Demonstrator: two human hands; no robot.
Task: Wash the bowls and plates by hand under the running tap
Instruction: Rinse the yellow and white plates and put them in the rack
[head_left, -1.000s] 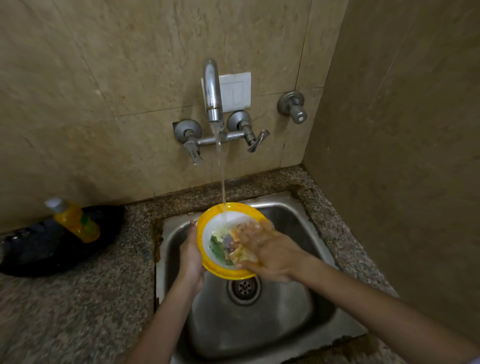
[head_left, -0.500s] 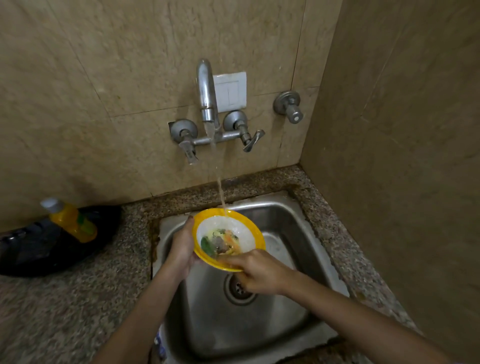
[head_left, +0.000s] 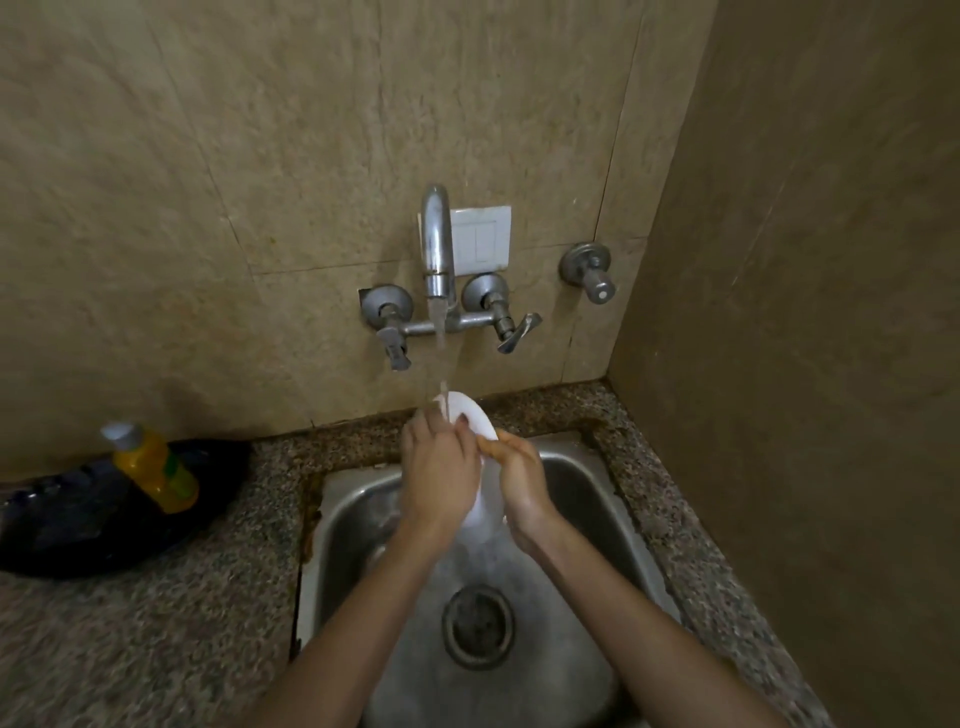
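Observation:
A bowl stands on edge over the steel sink, its white underside turned towards me. Water from the wall tap runs onto its upper rim. My left hand lies over the bowl's left side with the fingers wrapped round its edge. From the right, my right hand grips the rim, thumb pressed on the white surface. Both hands cover most of the bowl, and its yellow inside faces away, out of sight.
A yellow bottle lies in a black dish on the speckled counter at the left. The drain sits in the sink's middle. A second valve and a white switch plate are on the back wall; a side wall closes the right.
The bowl was flipped from showing its yellow-rimmed inside to showing its white underside and raised closer to the tap. Both hands moved up and together around it.

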